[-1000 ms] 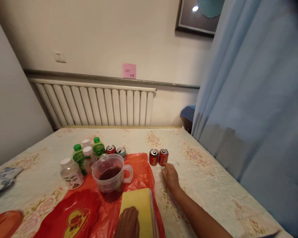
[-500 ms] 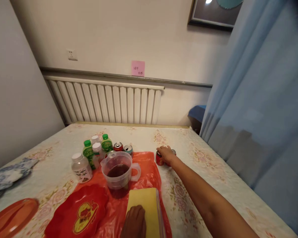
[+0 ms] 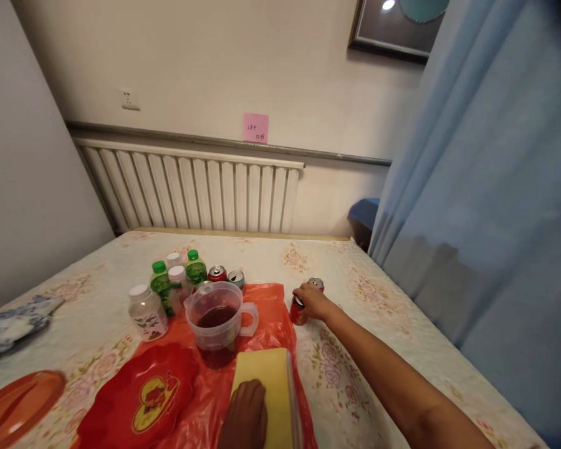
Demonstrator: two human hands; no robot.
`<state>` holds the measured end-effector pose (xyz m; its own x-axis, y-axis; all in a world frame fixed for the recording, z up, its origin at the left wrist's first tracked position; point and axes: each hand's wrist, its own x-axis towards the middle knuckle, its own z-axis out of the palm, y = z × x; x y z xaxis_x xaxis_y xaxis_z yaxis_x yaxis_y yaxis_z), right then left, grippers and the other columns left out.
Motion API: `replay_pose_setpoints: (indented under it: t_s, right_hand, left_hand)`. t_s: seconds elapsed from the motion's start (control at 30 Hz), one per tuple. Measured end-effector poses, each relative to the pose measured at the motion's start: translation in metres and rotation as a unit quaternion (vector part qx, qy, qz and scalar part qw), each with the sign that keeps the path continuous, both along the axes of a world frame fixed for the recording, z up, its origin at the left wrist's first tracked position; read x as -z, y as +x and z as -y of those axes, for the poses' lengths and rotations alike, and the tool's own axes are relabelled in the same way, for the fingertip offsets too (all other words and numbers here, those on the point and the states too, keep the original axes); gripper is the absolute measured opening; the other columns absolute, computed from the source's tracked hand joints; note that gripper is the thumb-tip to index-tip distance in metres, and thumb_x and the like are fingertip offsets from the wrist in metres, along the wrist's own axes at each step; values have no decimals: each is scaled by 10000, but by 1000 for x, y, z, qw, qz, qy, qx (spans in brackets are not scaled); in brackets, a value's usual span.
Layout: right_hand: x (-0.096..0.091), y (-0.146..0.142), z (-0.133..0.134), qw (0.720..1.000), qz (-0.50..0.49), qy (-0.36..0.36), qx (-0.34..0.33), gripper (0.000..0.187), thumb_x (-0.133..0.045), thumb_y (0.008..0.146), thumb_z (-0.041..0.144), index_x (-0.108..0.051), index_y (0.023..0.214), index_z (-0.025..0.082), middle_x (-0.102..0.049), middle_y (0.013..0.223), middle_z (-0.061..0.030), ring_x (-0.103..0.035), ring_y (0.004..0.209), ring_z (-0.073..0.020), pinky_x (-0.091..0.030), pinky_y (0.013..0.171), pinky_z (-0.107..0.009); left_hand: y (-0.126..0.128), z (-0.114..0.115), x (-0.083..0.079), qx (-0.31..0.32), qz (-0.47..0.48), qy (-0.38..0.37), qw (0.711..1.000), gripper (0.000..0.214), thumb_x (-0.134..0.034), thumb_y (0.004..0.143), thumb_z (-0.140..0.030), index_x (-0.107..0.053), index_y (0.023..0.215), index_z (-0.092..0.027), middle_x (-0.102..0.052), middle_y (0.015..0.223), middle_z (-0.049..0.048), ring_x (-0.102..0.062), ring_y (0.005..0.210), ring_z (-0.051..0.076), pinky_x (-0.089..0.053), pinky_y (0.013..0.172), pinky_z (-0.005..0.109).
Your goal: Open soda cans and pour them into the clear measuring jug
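Note:
My right hand (image 3: 312,300) is wrapped round a red drink can (image 3: 297,310), held tilted just off the tablecloth beside the orange plastic bag (image 3: 266,305). A second red can (image 3: 316,284) stands upright right behind my fingers. My left hand (image 3: 244,416) lies flat, fingers together, on a yellow sponge block (image 3: 273,390) at the near edge. A clear plastic pitcher (image 3: 217,321) with dark liquid stands on the bag just beyond the block.
Green-capped and white-capped bottles (image 3: 168,287) and two more cans (image 3: 227,275) cluster left of the pitcher. A red heart-shaped dish (image 3: 140,399) and an orange plate (image 3: 21,405) lie near left. A radiator (image 3: 191,193) backs the table; a blue curtain (image 3: 486,187) hangs right.
My right hand reached forward to the two red cans, closed on the left one and drew it back, tilted. The left hand stayed on the yellow block.

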<state>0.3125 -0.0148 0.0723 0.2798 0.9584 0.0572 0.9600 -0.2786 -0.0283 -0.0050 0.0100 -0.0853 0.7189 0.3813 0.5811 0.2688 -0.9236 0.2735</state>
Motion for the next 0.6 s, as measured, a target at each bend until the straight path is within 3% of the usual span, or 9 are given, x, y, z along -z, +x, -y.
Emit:
replay_pose_setpoints:
  t_s: [0.17, 0.3, 0.4, 0.5, 0.6]
  right_hand:
    - [1, 4, 6, 1000, -14, 22, 0, 715, -810, 651, 262, -567, 1322, 220, -627, 1254, -113, -557, 1124, -270, -348, 983, -349]
    - [-9, 25, 7, 998, -12, 50, 33, 876, -806, 653, 248, -434, 1445, 219, -433, 1510, -126, -410, 1340, -292, -289, 1079, -373]
    - [-12, 43, 8, 996, -9, 52, 71, 884, -784, 653, 177, -413, 1454, 205, -380, 1539, -152, -391, 1354, -320, -311, 1071, -415]
    - [-4, 54, 6, 995, -14, 30, 90, 784, -780, 671, 150, -481, 1394, 193, -449, 1475, -155, -469, 1272, -322, -381, 1017, -429]
    - [5, 59, 4, 995, -25, 12, 92, 503, -710, 825, 265, -549, 1295, 187, -557, 1330, -105, -552, 1152, -268, -451, 959, -445]
  left_hand:
    - [-1, -2, 2, 0, 9, 14, 1000, 265, -457, 870, -105, -596, 1066, -218, -685, 1032, 63, -644, 956, 218, -536, 893, 382]
    - [0, -2, 1, 4, 3, 7, 1000, 268, -455, 867, -96, -595, 1058, -221, -683, 1033, 60, -644, 946, 210, -544, 880, 368]
    - [0, -1, 1, -1, 12, 8, 1000, 264, -453, 873, -108, -598, 1055, -233, -690, 1026, 53, -649, 944, 212, -548, 874, 370]
    - [1, -1, 1, -4, 24, 9, 1000, 255, -447, 883, -115, -603, 1047, -232, -694, 1017, 55, -653, 937, 209, -550, 867, 360]
    - [1, 0, 0, -3, 20, 10, 1000, 254, -453, 878, -112, -602, 1051, -225, -693, 1022, 57, -652, 939, 207, -549, 872, 357]
